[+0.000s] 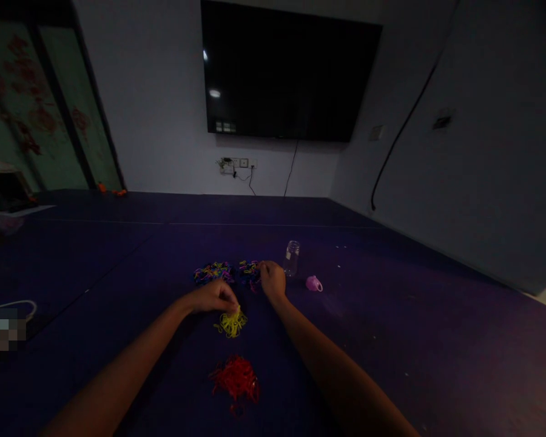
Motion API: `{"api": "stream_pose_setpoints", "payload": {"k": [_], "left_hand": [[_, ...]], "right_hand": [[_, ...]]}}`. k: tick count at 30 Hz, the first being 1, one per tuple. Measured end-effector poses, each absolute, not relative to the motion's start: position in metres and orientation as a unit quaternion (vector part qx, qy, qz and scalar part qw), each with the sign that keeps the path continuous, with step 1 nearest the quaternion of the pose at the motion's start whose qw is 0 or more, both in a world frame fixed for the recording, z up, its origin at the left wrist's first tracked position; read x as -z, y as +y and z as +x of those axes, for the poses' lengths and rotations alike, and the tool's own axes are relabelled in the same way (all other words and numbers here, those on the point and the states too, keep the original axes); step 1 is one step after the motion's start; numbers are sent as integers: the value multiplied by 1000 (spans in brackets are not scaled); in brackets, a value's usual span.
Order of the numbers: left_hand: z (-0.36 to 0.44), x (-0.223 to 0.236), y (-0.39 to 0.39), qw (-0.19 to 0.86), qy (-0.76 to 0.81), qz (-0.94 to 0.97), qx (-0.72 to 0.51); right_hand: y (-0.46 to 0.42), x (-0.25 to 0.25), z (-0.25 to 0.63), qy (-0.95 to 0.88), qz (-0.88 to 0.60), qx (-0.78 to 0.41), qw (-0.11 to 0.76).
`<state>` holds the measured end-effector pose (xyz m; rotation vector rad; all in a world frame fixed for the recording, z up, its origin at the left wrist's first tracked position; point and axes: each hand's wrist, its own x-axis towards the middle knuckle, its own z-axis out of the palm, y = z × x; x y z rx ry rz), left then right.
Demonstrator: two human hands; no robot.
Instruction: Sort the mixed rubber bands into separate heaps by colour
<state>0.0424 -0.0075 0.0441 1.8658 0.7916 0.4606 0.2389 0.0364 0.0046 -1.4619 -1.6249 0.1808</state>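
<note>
My left hand (215,297) is closed in a pinch at the top of a small pile of yellow rubber bands (232,324), with yellow strands at its fingertips. Farther out, my right hand (273,280) reaches to the right edge of a loose heap of mixed-colour rubber bands (213,272). Its fingers are curled together, and what they pinch is too small to make out. Nearer to me, between my forearms, lies a pile of red rubber bands (236,379).
Just beyond my right hand stands a clear bottle (292,258). A pink lid with a loop (313,283) lies to its right. The dark blue floor (391,340) runs to a wall with a large television (291,70). A white cable (16,302) is at left.
</note>
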Motion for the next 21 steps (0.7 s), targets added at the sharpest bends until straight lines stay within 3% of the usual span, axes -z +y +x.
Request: {"api": "stream_pose_setpoints", "payload": {"k": [4,10,21], "left_hand": [[43,-46,-13,521,325,780,-120],[42,-39,-10,512,334,784,-108],[37,-38,-6,505,368,768,-138]], "right_hand": [[39,-5,238,-674,-608,-63,415],[42,-7,238,-748,-543,-45,378],[43,-8,239,-741,-560,-46,367]]}}
